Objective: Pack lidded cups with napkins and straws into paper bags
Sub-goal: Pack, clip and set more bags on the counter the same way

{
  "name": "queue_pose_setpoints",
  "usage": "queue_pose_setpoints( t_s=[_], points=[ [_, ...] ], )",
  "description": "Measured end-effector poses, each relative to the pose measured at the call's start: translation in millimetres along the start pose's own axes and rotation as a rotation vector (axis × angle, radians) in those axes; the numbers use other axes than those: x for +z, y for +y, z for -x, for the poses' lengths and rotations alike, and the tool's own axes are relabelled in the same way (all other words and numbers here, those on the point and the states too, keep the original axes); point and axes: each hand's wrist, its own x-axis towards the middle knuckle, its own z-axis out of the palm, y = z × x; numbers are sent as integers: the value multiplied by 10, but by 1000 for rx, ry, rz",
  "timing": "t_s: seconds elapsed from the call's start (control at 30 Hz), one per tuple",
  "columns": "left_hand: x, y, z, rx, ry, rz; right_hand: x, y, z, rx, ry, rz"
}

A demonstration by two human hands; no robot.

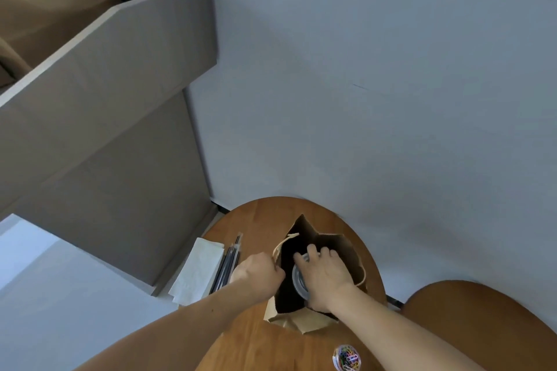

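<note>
A brown paper bag (340, 247) stands open on a round wooden table (259, 220). My right hand (325, 274) reaches into the bag's mouth, its fingers curled over the clear lid of a cup (298, 280) that sits in the opening. My left hand (259, 274) grips the bag's left rim by its handle. White napkins (197, 271) lie at the table's left edge, with several dark straws (227, 262) beside them.
A clear tub of coloured paper clips (346, 357) sits near the table's front. A tall grey cabinet (99, 129) stands at the left. A second wooden surface (482, 310) lies to the right. A pale wall (376, 84) is behind.
</note>
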Motion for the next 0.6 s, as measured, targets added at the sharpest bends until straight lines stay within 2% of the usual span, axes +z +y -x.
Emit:
queue_pose_setpoints(
  t_s=[0.23,0.6],
  points=[
    [2,-115,-68,5,-18,-28,506,-170,-463,150,-135,-200],
    [3,-128,-156,21,-34,-105,994,-408,-776,162,-115,-256]
  ],
)
